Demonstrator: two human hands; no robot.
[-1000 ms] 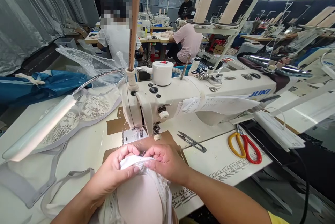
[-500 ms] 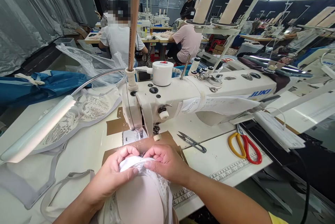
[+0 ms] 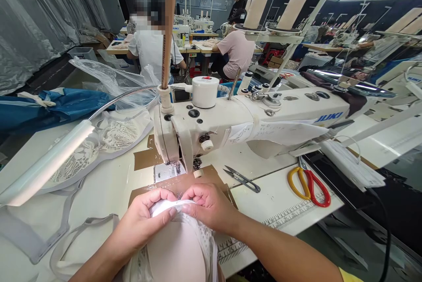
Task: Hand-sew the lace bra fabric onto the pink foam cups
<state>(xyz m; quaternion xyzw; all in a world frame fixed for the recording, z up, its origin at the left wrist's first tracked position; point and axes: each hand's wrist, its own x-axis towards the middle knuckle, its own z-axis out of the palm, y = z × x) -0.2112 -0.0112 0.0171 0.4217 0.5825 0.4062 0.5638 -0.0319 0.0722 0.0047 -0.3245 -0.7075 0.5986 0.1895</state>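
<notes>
Left hand [image 3: 145,211] and right hand [image 3: 212,207] are clamped on a lacy garment [image 3: 176,251] at the near edge of the table [image 3: 275,189].

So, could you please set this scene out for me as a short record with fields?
Left-hand grip: pinching the white lace-trimmed garment near its upper edge
Right-hand grip: pinching the same edge, beside the left
Sewing machine: beyond the hands
Thread snips: on the table, right of the needle area
Scissors: one yellow handle, one red; farther right
Lamp: lit, at the left
Lace piece: lying left of the machine
</notes>
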